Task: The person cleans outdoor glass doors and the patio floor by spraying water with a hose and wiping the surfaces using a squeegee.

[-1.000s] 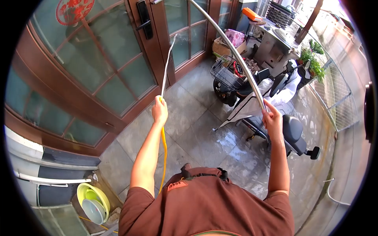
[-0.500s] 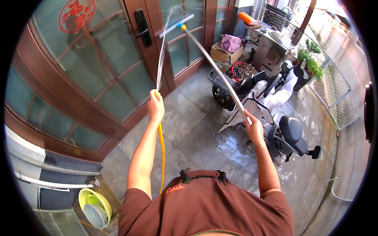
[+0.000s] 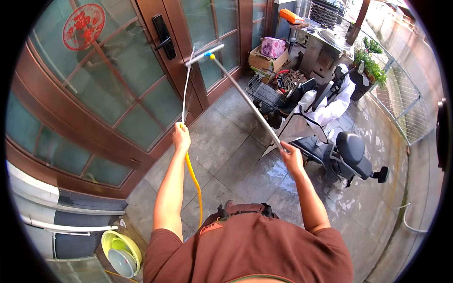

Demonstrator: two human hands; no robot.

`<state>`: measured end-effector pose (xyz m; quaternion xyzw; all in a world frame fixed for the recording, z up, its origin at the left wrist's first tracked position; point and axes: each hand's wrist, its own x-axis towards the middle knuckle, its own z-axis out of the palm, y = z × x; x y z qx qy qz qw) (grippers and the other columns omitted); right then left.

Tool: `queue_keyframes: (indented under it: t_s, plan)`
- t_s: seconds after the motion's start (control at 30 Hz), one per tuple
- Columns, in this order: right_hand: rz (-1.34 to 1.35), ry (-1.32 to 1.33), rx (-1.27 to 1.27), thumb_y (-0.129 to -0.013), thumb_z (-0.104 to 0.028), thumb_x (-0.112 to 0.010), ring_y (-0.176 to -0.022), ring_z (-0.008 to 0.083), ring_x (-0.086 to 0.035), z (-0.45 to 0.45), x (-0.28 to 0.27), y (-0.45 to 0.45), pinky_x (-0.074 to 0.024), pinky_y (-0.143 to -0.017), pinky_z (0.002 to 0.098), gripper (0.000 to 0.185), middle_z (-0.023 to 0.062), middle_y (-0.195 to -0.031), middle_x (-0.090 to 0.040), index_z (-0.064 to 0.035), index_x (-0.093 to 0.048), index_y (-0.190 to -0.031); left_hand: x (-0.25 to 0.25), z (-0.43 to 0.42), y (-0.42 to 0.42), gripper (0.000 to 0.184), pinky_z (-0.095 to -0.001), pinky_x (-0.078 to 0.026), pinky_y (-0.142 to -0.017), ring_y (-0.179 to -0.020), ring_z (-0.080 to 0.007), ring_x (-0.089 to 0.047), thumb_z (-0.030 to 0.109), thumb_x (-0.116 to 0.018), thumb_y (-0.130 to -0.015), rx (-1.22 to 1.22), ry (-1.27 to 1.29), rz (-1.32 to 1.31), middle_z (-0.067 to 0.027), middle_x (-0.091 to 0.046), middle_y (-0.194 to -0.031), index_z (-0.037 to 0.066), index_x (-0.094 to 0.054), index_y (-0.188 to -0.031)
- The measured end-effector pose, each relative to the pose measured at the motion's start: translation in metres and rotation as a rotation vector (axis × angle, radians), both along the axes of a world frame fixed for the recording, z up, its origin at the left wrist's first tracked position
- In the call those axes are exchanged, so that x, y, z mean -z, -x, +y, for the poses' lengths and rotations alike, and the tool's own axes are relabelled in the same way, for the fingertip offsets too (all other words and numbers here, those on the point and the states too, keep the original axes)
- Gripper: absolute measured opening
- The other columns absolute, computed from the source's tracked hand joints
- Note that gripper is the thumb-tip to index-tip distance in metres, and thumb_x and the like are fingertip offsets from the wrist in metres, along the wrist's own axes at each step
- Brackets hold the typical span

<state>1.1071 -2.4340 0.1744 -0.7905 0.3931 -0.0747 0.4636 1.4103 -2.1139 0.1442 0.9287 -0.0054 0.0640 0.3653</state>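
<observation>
My left hand (image 3: 181, 137) is closed round the end of a yellow hose (image 3: 194, 179), and a thin stream of water (image 3: 186, 92) shoots up from it toward the door. My right hand (image 3: 292, 158) grips the lower part of a long metal pole, the handle of a squeegee (image 3: 247, 100). Its straight head, with a blue and yellow joint, is up at the glass panes of the brown door (image 3: 196, 80). The water stream passes by the left end of the squeegee head. Whether the blade touches the glass I cannot tell.
An electric scooter (image 3: 325, 153) with a white cover and a front basket stands at right. Behind it are a cardboard box (image 3: 268, 61), a metal stove (image 3: 323, 54) and potted plants (image 3: 370, 66). Basins (image 3: 121, 254) lie at lower left. The tiled floor (image 3: 236, 160) is wet in patches.
The squeegee head has come down the door, and my right hand has moved left and slightly lower. My left hand is a little lower, with the water stream still running.
</observation>
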Motion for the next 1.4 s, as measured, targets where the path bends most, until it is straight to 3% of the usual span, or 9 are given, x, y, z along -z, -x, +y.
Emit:
queue_keyframes:
  t_s: [0.13,0.27,0.47,0.6,0.93,1.17,1.4]
  plan:
    - [-0.208,0.024,0.003,-0.086,-0.02,-0.065,-0.051,0.0088,-0.05,-0.022,-0.03,-0.012,-0.0408,-0.051,0.0285,0.039,0.0004,-0.059,-0.055,-0.0194,-0.061,-0.125,0.008,-0.001,0.005,0.017,-0.0511,-0.049,-0.069,-0.083,-0.0408,-0.063,0.023,-0.051,-0.092,0.006,-0.004,0.038,-0.0191,-0.066,-0.086,0.013,-0.048,-0.105]
    - [-0.417,-0.1,-0.008,-0.092,-0.017,-0.057,-0.045,0.0046,-0.039,-0.027,-0.075,-0.04,-0.0307,-0.042,0.0245,0.038,-0.0043,-0.054,-0.046,-0.0171,-0.057,-0.13,0.003,-0.006,0.011,0.017,-0.0511,-0.049,-0.069,-0.083,-0.0407,-0.064,0.023,-0.051,-0.092,0.014,-0.006,0.077,-0.0191,-0.066,-0.086,0.014,-0.047,-0.106]
    - [-0.55,-0.33,-0.079,-0.096,-0.018,-0.05,-0.046,0.0071,-0.041,-0.03,-0.104,-0.099,-0.0346,-0.041,0.0221,0.043,-0.001,-0.063,-0.046,-0.0158,-0.046,-0.139,-0.035,-0.02,0.028,0.018,-0.0517,-0.049,-0.069,-0.082,-0.0422,-0.063,0.023,-0.05,-0.092,0.063,-0.016,-0.127,-0.02,-0.066,-0.086,0.014,-0.047,-0.108]
    - [-0.498,-0.403,-0.116,-0.097,-0.023,-0.046,-0.045,0.0093,-0.043,-0.029,-0.066,-0.127,-0.0364,-0.039,0.0243,0.045,0.0002,-0.063,-0.047,-0.0254,-0.041,-0.142,-0.044,-0.016,0.023,0.02,-0.0512,-0.048,-0.07,-0.083,-0.0423,-0.062,0.023,-0.05,-0.092,0.061,0.042,-0.114,-0.0205,-0.065,-0.085,0.013,-0.047,-0.109]
    - [-0.395,-0.802,-0.122,-0.097,-0.024,-0.047,-0.043,0.0113,-0.045,0.018,0.04,-0.092,-0.0397,-0.038,0.0272,0.047,0.003,-0.063,-0.047,-0.0285,-0.037,-0.143,-0.054,-0.018,0.017,0.019,-0.0505,-0.048,-0.069,-0.083,-0.0419,-0.062,0.022,-0.05,-0.093,0.084,-0.02,-0.158,-0.0205,-0.065,-0.085,0.013,-0.048,-0.109]
    - [-0.38,-1.06,-0.164,-0.092,-0.014,-0.059,-0.047,0.0077,-0.039,0.05,0.032,-0.058,-0.0341,-0.041,0.024,0.064,-0.0029,-0.061,-0.039,-0.0272,-0.028,-0.147,-0.036,-0.017,0.006,0.02,-0.0506,-0.048,-0.068,-0.082,-0.0421,-0.062,0.023,-0.05,-0.093,0.112,0.008,-0.076,-0.0206,-0.065,-0.085,0.014,-0.048,-0.11]
    - [-0.663,-1.015,-0.284,-0.091,-0.011,-0.059,-0.046,0.0068,-0.04,0.006,0.022,-0.186,-0.0373,-0.04,0.0233,0.068,-0.0039,-0.06,-0.039,-0.0262,-0.025,-0.147,-0.047,-0.015,0.015,0.02,-0.0505,-0.048,-0.065,-0.08,-0.0425,-0.062,0.025,-0.05,-0.093,0.125,-0.005,-0.048,-0.0206,-0.065,-0.083,0.015,-0.048,-0.111]
